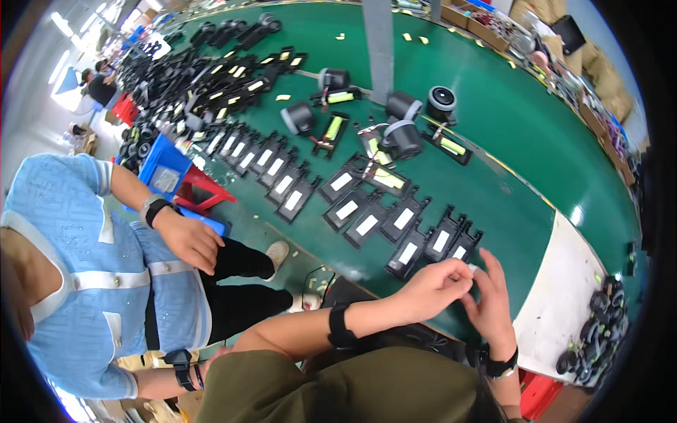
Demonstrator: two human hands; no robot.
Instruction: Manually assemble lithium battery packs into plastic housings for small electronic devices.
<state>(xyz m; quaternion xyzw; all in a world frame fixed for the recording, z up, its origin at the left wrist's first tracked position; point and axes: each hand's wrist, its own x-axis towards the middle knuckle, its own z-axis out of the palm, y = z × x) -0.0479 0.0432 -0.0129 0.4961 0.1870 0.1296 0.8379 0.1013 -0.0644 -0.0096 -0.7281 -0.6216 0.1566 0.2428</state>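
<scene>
Small white piece (pixel 473 267) between fingertips of left hand (pixel 436 283) and right hand (pixel 490 299); cannot tell which grasps. Brown cardboard box (pixel 486 38), far side of green worktop (pixel 518 229): small reddish parts.

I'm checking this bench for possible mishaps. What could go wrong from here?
What seems a small pale piece at the fingertips of the left hand and right hand might slip and get lost.
Either hand could nudge the black panels lying close by, disturbing their arrangement.
The dark round housing resting on its side could roll if bumped, perhaps striking the yellow-green piece beside it.
</scene>
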